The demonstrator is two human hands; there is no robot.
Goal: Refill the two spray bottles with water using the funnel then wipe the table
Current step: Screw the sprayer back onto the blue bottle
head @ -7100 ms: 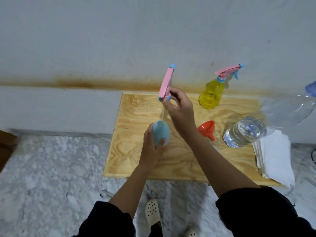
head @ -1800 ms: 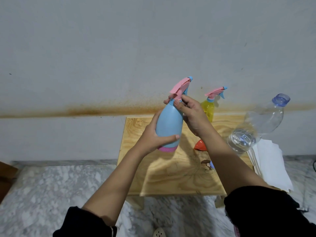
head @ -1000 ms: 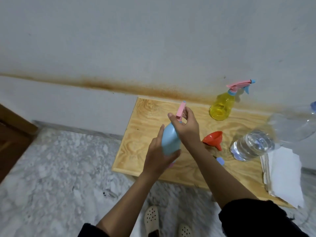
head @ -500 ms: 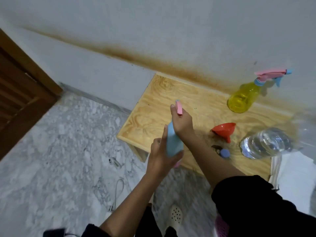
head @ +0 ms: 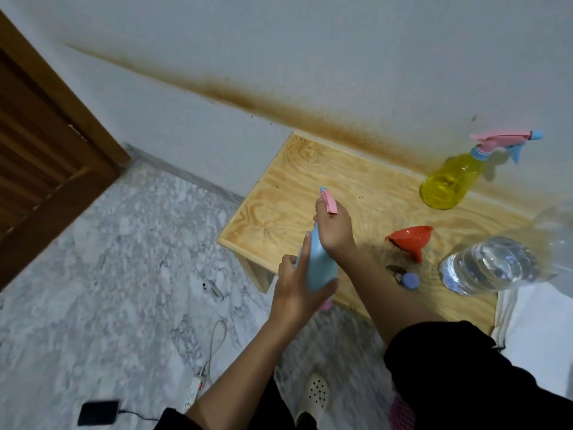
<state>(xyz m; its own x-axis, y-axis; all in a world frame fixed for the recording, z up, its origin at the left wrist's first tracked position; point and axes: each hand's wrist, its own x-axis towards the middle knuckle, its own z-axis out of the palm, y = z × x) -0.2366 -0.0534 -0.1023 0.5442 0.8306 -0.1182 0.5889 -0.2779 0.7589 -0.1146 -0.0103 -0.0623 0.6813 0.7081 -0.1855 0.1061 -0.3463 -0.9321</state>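
Leftward, the grey marble floor (head: pixel 108 274) lies open from the wooden door (head: pixel 37 144) to the tabletop's (head: pixel 294 187) left edge. A white wall (head: pixel 310 41) with a brown stain closes the far side. The plywood tabletop is bare on its left half. On its right half, well apart, stand a clear water bottle (head: pixel 486 265), a yellow spray bottle (head: pixel 449 181) and an orange funnel (head: pixel 409 238) lying on its side. The blue spray bottle (head: pixel 316 265), pink-headed and tilted, hangs over the tabletop's front-left corner. The left hand (head: pixel 297 293) wraps its fingers round the body, while the right hand (head: pixel 335 226) grips the neck under the trigger head. A small blue cap (head: pixel 410 280) lies by the funnel.
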